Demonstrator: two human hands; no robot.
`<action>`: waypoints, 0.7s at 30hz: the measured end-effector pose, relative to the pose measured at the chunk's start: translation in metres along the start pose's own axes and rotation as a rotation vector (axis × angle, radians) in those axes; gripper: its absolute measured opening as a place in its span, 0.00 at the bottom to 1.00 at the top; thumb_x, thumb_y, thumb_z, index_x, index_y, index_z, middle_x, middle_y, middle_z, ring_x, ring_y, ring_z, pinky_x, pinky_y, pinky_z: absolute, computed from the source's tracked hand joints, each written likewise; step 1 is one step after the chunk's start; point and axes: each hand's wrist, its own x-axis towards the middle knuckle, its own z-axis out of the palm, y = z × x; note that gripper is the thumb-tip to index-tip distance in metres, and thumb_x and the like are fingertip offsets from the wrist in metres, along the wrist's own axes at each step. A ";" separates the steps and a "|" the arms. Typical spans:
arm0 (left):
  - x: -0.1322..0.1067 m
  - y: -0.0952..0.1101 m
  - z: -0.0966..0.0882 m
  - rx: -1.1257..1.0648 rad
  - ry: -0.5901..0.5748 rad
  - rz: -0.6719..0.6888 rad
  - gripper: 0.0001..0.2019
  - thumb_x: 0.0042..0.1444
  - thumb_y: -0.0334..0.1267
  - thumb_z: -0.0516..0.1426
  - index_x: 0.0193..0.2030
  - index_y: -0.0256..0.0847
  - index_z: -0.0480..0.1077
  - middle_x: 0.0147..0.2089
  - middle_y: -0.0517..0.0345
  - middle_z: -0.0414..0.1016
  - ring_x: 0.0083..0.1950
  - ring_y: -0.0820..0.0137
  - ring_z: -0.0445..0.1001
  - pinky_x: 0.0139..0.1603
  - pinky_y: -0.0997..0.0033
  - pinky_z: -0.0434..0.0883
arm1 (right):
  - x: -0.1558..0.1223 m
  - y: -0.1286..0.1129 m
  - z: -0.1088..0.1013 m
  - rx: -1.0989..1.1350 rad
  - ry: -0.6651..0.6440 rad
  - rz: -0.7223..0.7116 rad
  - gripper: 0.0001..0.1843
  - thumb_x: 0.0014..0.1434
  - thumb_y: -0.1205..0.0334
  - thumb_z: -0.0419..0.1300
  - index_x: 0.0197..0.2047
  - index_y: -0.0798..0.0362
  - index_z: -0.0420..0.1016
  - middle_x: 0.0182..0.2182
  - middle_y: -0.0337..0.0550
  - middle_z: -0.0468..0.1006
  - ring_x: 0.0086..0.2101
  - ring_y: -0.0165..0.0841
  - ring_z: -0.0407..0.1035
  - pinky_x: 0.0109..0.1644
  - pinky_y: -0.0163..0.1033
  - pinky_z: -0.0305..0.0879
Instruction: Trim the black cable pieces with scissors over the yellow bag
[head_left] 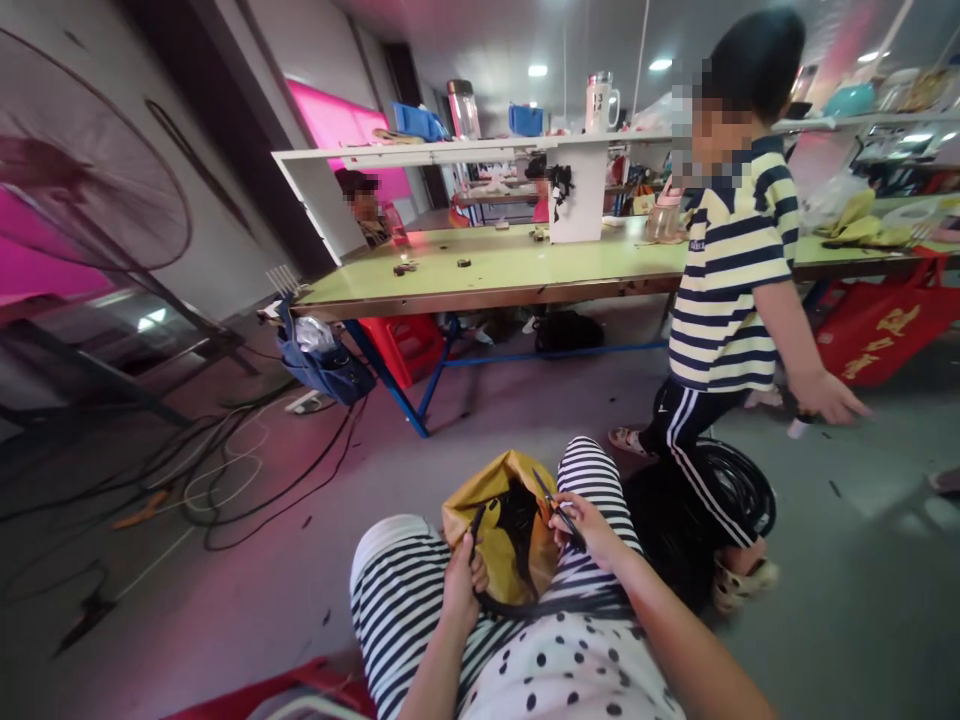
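My left hand (465,580) is closed around a black rubber-like strip (478,520), whose end sticks up above the fist. The strip (525,608) loops down from that hand and runs across my lap to the right. In my right hand (589,532) is a pair of dark scissors (545,489), blades pointing up and to the left. Between my knees stands an open yellow bag (480,475) with black pieces (514,515) inside. Both hands are over the near side of its mouth, the scissors a little apart from the strip's end.
Black coiled tubing (750,480) lies on the floor to my right, where a person in a striped shirt (731,270) walks close by. Ahead runs a green-topped workbench (420,270). Cables (217,460) tangle at the left below a large fan (82,170). A red bag (889,320) hangs at the right.
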 end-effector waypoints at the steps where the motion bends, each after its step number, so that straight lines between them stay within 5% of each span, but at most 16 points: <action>1: -0.002 0.000 0.002 0.025 0.018 0.009 0.31 0.48 0.66 0.71 0.41 0.41 0.69 0.17 0.77 0.47 0.13 0.81 0.48 0.16 0.81 0.42 | 0.001 0.001 0.001 -0.006 0.007 -0.004 0.39 0.38 0.45 0.85 0.49 0.49 0.75 0.28 0.32 0.78 0.25 0.29 0.71 0.32 0.36 0.66; 7: -0.013 0.005 0.011 0.104 -0.006 -0.001 0.39 0.31 0.68 0.75 0.39 0.39 0.70 0.16 0.77 0.52 0.15 0.83 0.48 0.17 0.81 0.42 | 0.002 0.005 0.006 -0.021 0.027 0.000 0.37 0.38 0.43 0.84 0.42 0.49 0.70 0.27 0.32 0.79 0.22 0.29 0.72 0.29 0.36 0.68; 16: -0.016 0.006 0.014 0.112 -0.005 0.002 0.44 0.26 0.72 0.74 0.41 0.39 0.70 0.17 0.77 0.53 0.16 0.83 0.48 0.18 0.80 0.43 | -0.006 0.023 0.015 -0.032 -0.005 0.091 0.39 0.41 0.28 0.78 0.35 0.50 0.66 0.28 0.38 0.82 0.20 0.26 0.69 0.24 0.34 0.64; 21: -0.018 0.008 0.017 0.109 0.000 -0.001 0.43 0.28 0.70 0.74 0.41 0.39 0.69 0.17 0.77 0.54 0.16 0.83 0.48 0.19 0.80 0.42 | -0.005 0.026 0.014 -0.017 -0.036 0.118 0.40 0.42 0.28 0.78 0.36 0.50 0.66 0.28 0.38 0.81 0.20 0.26 0.69 0.24 0.33 0.63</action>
